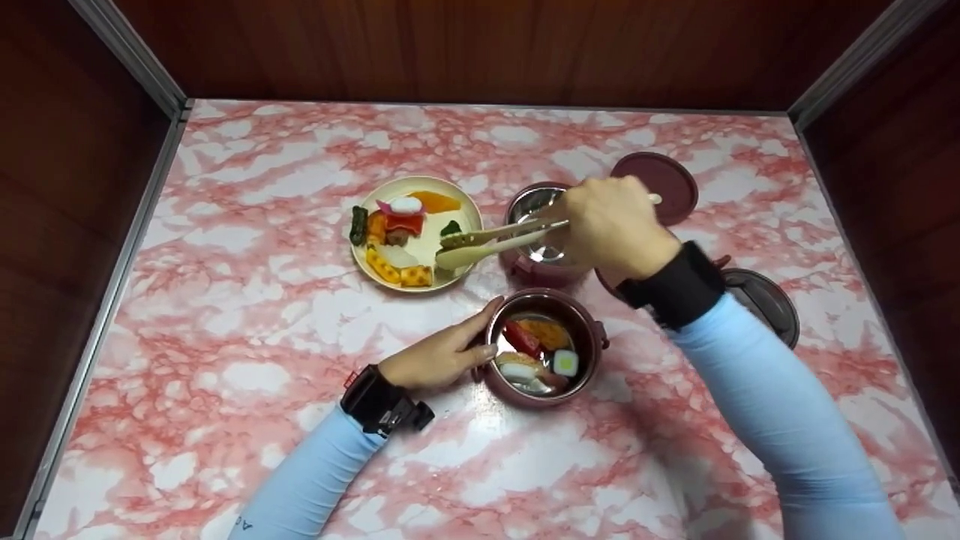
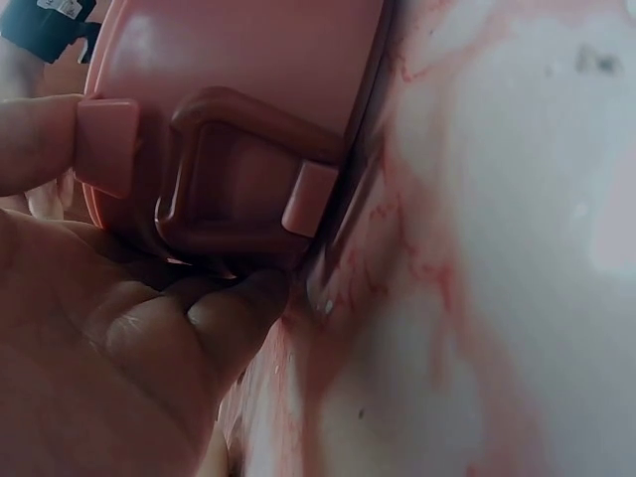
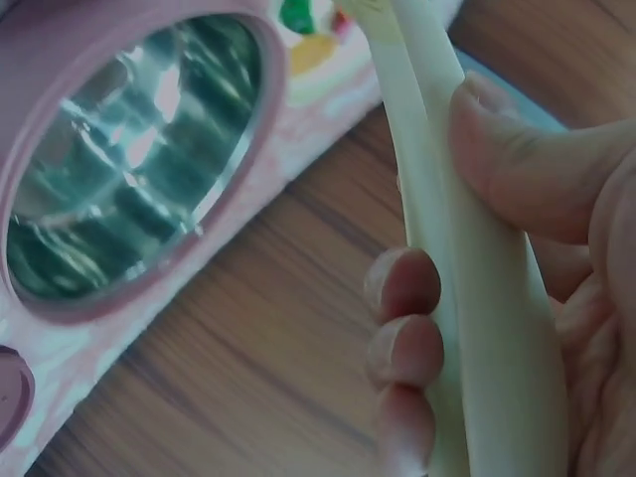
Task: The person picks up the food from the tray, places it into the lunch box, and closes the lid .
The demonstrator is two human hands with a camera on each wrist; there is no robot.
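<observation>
My right hand [image 1: 615,225] grips cream tongs [image 1: 455,259], thumb on one arm and fingers curled round the other in the right wrist view. The tong tips reach over the right side of a cream plate [image 1: 429,238], just below a dark green broccoli piece [image 1: 450,227]. With my left hand [image 1: 431,360] I hold the near maroon food pot [image 1: 525,397] by its left side. The left wrist view shows the thumb at a pink latch [image 2: 107,147] and fingers low against the wall. Inside the pot lie a red piece [image 1: 521,337], a white-and-green square [image 1: 565,363] and other foods.
Behind the near pot stands a second maroon pot [image 1: 536,270] with a shiny steel inside, partly under my right hand. A round maroon lid [image 1: 660,180] and a dark grey lid [image 1: 772,300] lie to the right. Several toy-like foods, including corn pieces [image 1: 415,276], ring the plate.
</observation>
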